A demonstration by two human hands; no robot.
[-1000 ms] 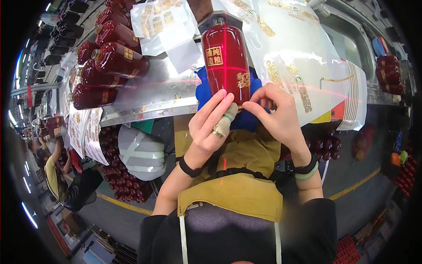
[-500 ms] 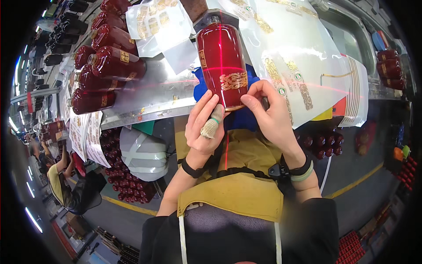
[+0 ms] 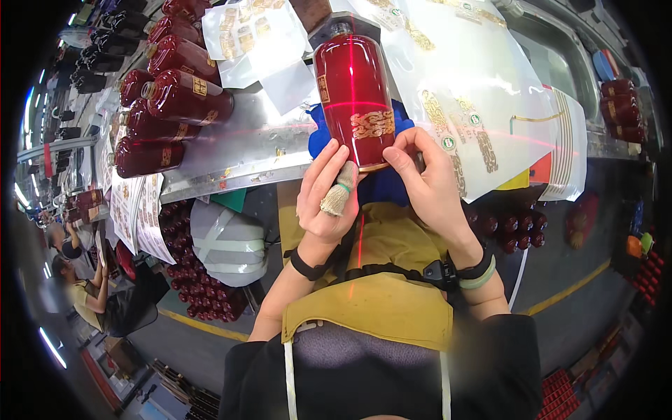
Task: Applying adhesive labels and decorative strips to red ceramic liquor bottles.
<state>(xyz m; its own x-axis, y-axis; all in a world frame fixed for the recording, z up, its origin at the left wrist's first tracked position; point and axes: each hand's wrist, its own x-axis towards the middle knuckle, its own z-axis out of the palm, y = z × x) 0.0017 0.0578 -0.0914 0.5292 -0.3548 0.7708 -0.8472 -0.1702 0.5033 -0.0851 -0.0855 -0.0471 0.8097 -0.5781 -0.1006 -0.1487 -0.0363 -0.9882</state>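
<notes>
A glossy dark red glass bottle (image 3: 357, 77) with gold patterned decoration lies on a blue cloth (image 3: 318, 136), neck pointing away from me. Red laser lines cross it. My left hand (image 3: 327, 185) grips the lower left side near the base, with a knitted cover banded in green on one finger. At the lower right side, my right hand (image 3: 425, 175) presses its thumb against the glass beside the gold pattern, the other fingers curled. Whether those fingers touch anything is partly hidden. The bottle's neck rests at a dark angled block (image 3: 323, 31).
Several red bottles (image 3: 185, 98) lie at the left of the metal bench (image 3: 245, 140). Sheets of gold decals (image 3: 483, 105) cover its right side; smaller sheets (image 3: 255, 35) lie at the back. A grey bundle (image 3: 227, 241) sits below the left edge. A co-worker (image 3: 91, 294) sits far left.
The bottle has turned very slightly, and both hands stay at its base with small finger shifts. The co-worker at far left has changed posture, with an arm raised.
</notes>
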